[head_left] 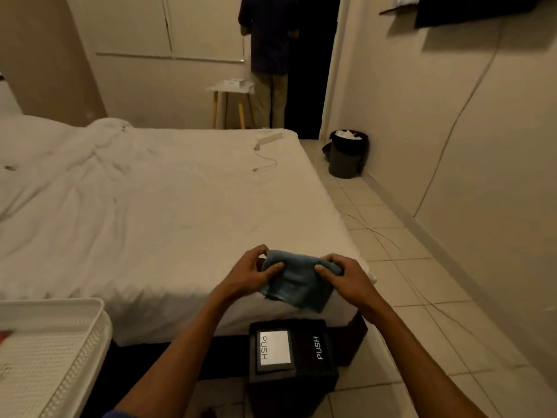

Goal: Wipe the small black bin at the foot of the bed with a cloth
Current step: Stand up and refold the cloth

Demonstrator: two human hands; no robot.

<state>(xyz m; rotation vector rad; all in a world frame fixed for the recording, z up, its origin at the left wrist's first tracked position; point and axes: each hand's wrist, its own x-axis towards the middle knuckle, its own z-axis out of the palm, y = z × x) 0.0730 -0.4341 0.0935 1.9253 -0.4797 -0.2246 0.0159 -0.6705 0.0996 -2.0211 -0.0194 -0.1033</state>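
Forearms reach up from 6 o'clock; L hand (251, 271) & R hand (343, 274) both pinch a folded blue-grey cloth (297, 280), thumbs on top, fingers curled shut around its upper edge, holding it in the air over the near corner of the bed (156, 206). Small black bin (294, 354) stands on the tiled floor directly below the cloth, touching the bed's foot end, w/ two lid flaps marked PUSH, left flap pale. White plastic tray (51, 345) at 8 o'clock. Round dark waste bin (346, 155), paper inside, at 1 o'clock by the wall. Second person (271, 55) stands at 12 o'clock beside a small table (232, 92), back turned.
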